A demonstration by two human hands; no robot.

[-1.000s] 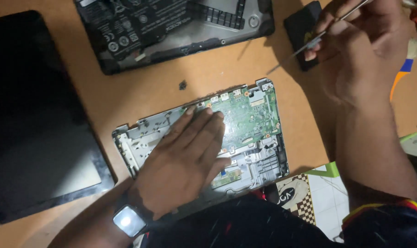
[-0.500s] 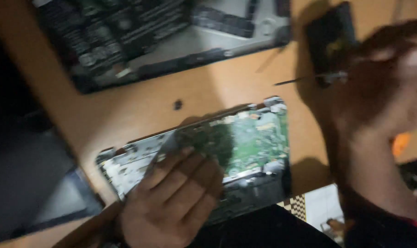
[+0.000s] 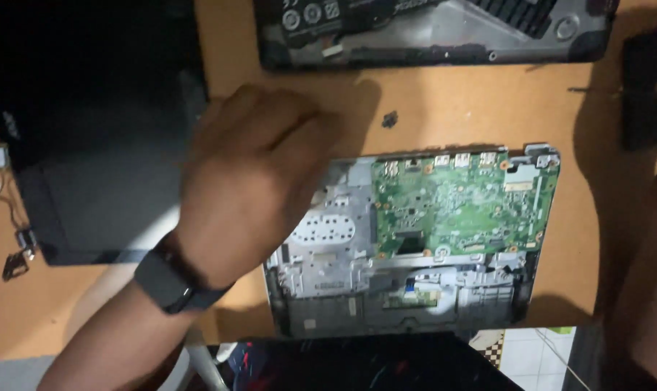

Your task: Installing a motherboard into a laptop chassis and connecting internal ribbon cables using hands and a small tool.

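While the left hand (image 3: 252, 181), a dark watch on its wrist, hovers with its fingers (image 3: 299, 123) loosely together and holding nothing, it overlaps the left end of the opened grey laptop base (image 3: 408, 246) lying on the orange wooden bench (image 3: 473, 108). A green circuit board (image 3: 459, 206) fills the base's right half. Just above sits a small dark screw (image 3: 390, 119). Of the right hand, only a dark forearm at the frame's right edge shows; I cannot tell its fingers' state.

A dark grey smartwatch (image 3: 170, 281) with a matching band is worn on the left wrist; the left hand (image 3: 252, 177) and forearm are bare, no sleeve seen. The right arm is seen only as a dark blurred edge
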